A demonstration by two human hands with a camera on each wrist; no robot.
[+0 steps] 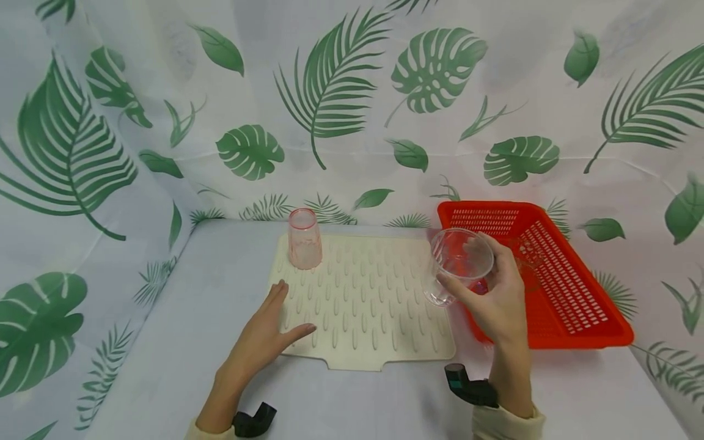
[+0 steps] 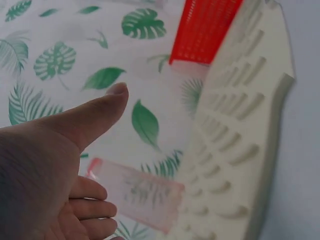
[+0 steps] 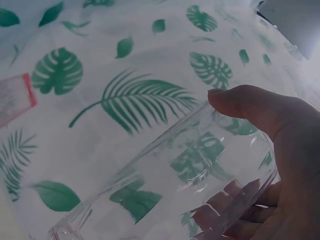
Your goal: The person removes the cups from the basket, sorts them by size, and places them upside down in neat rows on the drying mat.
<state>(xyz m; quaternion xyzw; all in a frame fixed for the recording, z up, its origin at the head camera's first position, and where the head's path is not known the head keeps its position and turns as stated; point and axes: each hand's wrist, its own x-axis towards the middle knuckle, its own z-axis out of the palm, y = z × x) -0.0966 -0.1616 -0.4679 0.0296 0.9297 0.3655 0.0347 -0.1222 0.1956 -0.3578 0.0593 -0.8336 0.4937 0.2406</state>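
Observation:
My right hand (image 1: pixel 497 293) grips a clear footed glass (image 1: pixel 459 253) near its rim, thumb on one side and fingers on the other. The foot of this glass appears over the right edge of a cream ridged drying mat (image 1: pixel 357 305); whether it touches the mat I cannot tell. In the right wrist view the clear glass (image 3: pixel 165 175) lies slanted across the picture. A pink-tinted tumbler (image 1: pixel 305 241) stands on the mat's back left corner. Just in front of it, my left hand (image 1: pixel 264 339) is spread by the mat's left edge, holding nothing.
A red perforated basket (image 1: pixel 572 305) sits right of the mat, partly behind my right hand. Inside it, a faint transparent item (image 1: pixel 528 253) shows, its kind unclear. Leaf-printed white cloth (image 1: pixel 341 165) hangs behind the white table (image 1: pixel 220 275).

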